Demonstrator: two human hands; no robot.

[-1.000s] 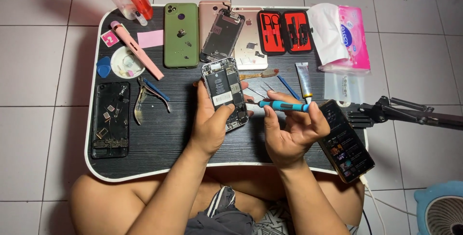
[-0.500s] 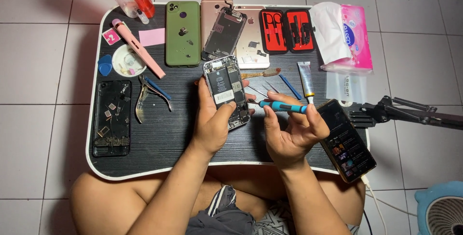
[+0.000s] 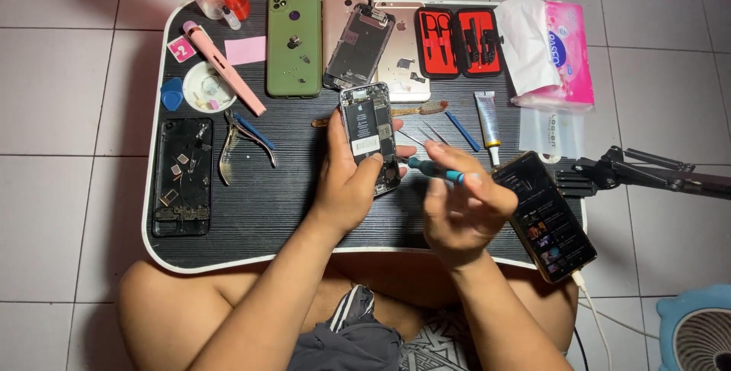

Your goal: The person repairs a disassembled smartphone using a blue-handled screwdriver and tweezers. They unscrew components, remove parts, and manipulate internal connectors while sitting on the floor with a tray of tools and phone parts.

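My left hand grips an opened phone with its insides showing, held upright over the black lap table. My right hand holds a small blue-handled screwdriver, its tip pointing left toward the lower edge of the opened phone. The right hand is blurred from motion.
On the table lie a green phone, a rose-gold phone shell with a loose screen assembly, a red tool case, a glue tube, pliers, a black phone tray with parts and a lit phone. Tissues sit at the right.
My right hand turned and brought the screwdriver down and left, so its tip now points at the opened phone. The left hand kept the phone nearly still.
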